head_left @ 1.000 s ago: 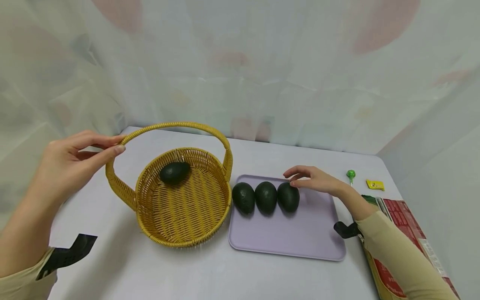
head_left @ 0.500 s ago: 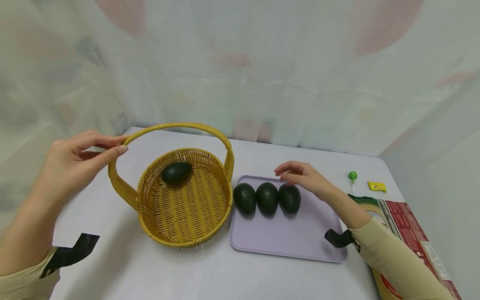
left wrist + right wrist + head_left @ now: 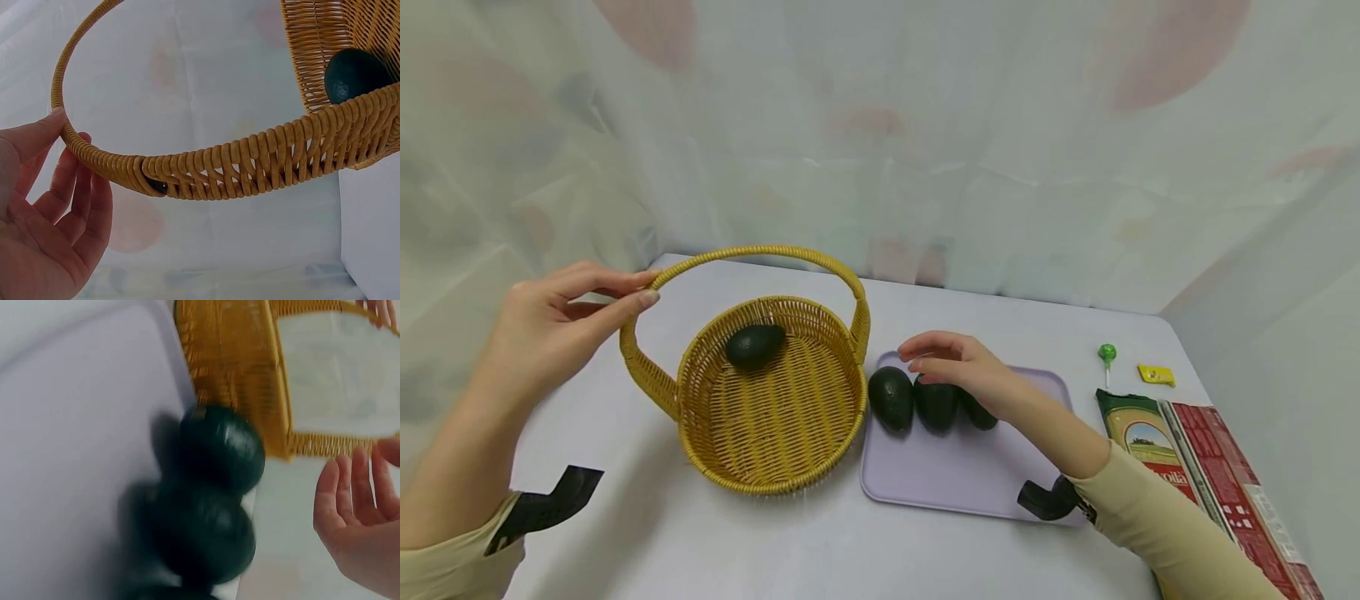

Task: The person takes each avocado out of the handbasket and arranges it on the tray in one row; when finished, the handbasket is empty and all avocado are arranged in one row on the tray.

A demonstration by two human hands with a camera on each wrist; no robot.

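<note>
My left hand (image 3: 561,312) pinches the wrapped handle of a yellow wicker basket (image 3: 771,479) between thumb and fingers. In the left wrist view the thumb presses one side of the handle (image 3: 94,156). One dark green avocado (image 3: 755,347) lies in the basket, toward its back. Beside the basket, three more avocados stand in a row on a lilac tray (image 3: 947,475). My right hand (image 3: 966,367) hovers over this row with loosely bent fingers and nothing in them. It partly covers the middle avocado (image 3: 936,408) and the right one (image 3: 979,414); the left avocado (image 3: 891,400) shows whole.
A green lollipop (image 3: 1107,353) and a small yellow packet (image 3: 1156,375) lie at the back right. In front of them is a red and green printed bag (image 3: 1210,475), partly under the right sleeve. A pale patterned curtain (image 3: 880,167) hangs behind the table.
My right hand has moved left over the tray, from the right avocado toward the left one. The left hand keeps its hold on the handle, and the avocados lie where they were.
</note>
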